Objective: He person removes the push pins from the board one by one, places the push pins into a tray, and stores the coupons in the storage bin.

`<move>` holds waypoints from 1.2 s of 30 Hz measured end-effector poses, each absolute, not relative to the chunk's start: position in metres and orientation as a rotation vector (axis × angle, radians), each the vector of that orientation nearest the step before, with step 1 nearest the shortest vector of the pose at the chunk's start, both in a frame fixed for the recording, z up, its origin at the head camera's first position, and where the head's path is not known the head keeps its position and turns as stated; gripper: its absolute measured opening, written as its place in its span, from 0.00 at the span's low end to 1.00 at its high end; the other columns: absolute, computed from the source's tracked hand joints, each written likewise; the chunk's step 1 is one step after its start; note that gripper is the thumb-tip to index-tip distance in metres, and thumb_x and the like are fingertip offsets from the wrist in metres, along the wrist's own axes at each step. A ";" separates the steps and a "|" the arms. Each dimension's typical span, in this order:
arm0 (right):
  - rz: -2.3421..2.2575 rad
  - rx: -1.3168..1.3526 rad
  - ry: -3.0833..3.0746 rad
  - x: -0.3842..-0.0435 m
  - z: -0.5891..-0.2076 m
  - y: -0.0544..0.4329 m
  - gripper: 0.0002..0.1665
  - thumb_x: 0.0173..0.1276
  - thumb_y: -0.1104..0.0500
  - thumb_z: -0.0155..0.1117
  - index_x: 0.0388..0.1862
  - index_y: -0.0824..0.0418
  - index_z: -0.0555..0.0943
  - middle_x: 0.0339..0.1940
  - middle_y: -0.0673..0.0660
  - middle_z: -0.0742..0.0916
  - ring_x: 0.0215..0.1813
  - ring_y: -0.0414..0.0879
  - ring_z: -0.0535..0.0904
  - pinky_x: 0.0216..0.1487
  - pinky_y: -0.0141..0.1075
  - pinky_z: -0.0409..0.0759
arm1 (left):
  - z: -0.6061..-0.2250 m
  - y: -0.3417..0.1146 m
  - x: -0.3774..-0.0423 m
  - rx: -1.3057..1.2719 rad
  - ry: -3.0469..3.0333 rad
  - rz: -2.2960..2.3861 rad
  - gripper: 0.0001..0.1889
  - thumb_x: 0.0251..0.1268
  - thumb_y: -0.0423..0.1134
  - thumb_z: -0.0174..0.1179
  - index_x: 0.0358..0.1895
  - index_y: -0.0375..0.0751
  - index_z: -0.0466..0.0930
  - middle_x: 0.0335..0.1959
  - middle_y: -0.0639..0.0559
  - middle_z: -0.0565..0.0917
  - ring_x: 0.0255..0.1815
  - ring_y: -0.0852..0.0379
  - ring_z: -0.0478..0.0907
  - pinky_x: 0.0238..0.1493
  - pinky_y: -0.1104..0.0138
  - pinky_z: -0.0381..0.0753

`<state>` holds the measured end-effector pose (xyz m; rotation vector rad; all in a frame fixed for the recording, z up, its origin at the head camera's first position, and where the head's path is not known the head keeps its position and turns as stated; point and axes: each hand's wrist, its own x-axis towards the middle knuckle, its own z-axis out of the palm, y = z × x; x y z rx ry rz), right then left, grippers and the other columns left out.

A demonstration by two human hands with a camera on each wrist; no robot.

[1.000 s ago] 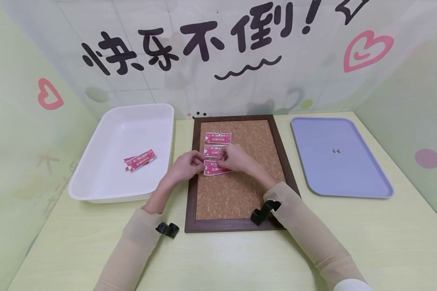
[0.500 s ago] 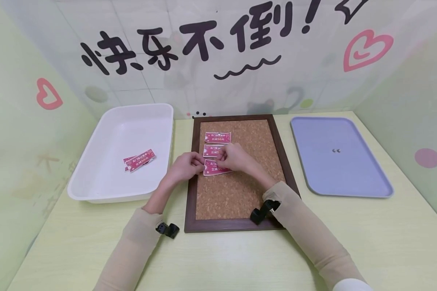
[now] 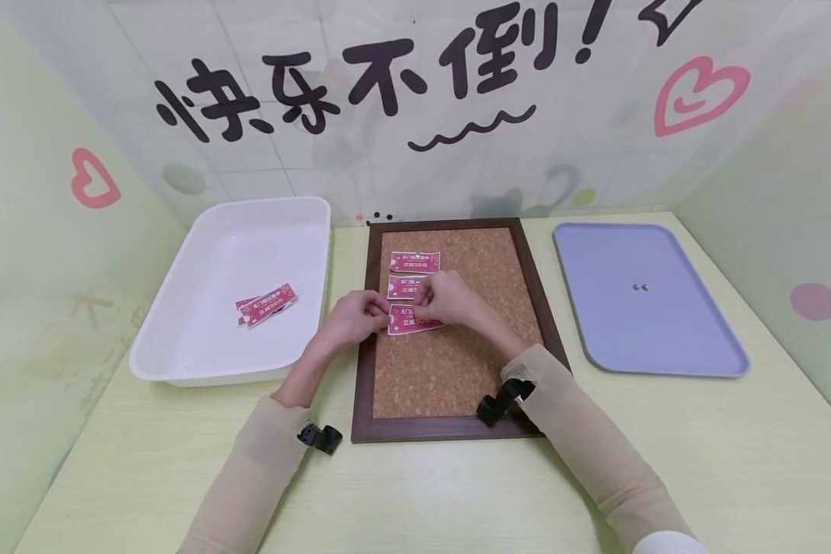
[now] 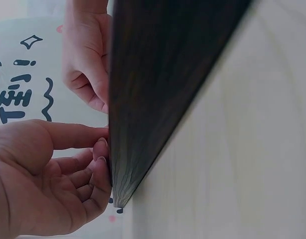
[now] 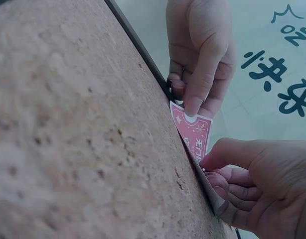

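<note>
On the cork board (image 3: 429,377), a red coupon (image 3: 403,322) lies lowest in a column of three. My left hand (image 3: 355,317) pinches its left end, with the thumb on the printed face in the right wrist view. My right hand (image 3: 450,298) is at the coupon's upper edge, thumb and fingertips pinching a small shiny pin (image 5: 204,170) against it. The coupon's right part bends up by these fingers. Above it are a middle coupon (image 3: 400,288), partly covered by my right hand, and a top coupon (image 3: 415,263) with a shiny dot at its upper edge.
A white tub (image 3: 180,338) with several loose coupons (image 3: 268,305) stands left of the board. To the right lies a blue-purple tray (image 3: 654,331) bearing two small silvery pieces (image 3: 640,287). The board's dark wooden frame (image 3: 443,428) surrounds the cork.
</note>
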<state>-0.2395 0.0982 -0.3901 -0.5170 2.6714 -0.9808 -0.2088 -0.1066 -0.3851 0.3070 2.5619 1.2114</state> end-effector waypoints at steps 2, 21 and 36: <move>-0.986 -0.516 2.664 -0.240 -0.390 0.098 0.05 0.62 0.63 0.73 0.35 0.63 0.85 0.29 0.54 0.86 0.30 0.43 0.81 0.30 0.29 0.78 | -0.385 -0.107 -0.209 0.306 2.562 1.210 0.05 0.68 0.30 0.61 0.43 0.32 0.82 0.33 0.44 0.82 0.31 0.55 0.78 0.32 0.69 0.75; -1.036 -0.492 2.646 -0.239 -0.388 0.106 0.07 0.63 0.63 0.72 0.38 0.64 0.85 0.34 0.56 0.87 0.36 0.46 0.84 0.38 0.33 0.83 | -0.385 -0.106 -0.209 0.288 2.566 1.214 0.06 0.69 0.31 0.61 0.44 0.32 0.82 0.34 0.44 0.82 0.32 0.55 0.78 0.33 0.69 0.76; -1.173 -0.563 2.731 -0.226 -0.363 0.137 0.04 0.64 0.64 0.70 0.36 0.64 0.84 0.33 0.56 0.86 0.38 0.47 0.82 0.42 0.37 0.83 | -0.367 -0.117 -0.204 0.338 2.566 1.282 0.09 0.70 0.30 0.59 0.48 0.29 0.81 0.36 0.43 0.82 0.33 0.53 0.79 0.34 0.66 0.78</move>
